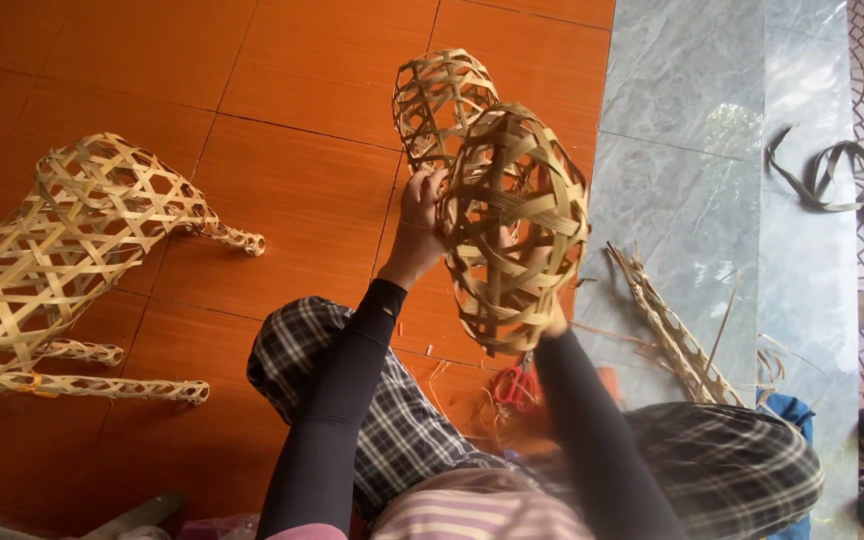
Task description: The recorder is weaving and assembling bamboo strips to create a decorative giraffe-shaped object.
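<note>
**Woven bamboo shell held above the lap**

While the left hand (420, 205) pinches its rim, the openwork bamboo shell (514, 230) hangs above the plaid-trousered knees, an egg-shaped lattice of flat tan strips (gaps wide enough to see through). The right hand (552, 318) is mostly hidden behind it; I cannot tell its grip. A second woven shell (436, 98) lies on the orange floor (292, 200).

You had no packages, labels, signs or screens anywhere in your view at that moment, nothing boxed, tagged or printed showed up.
</note>
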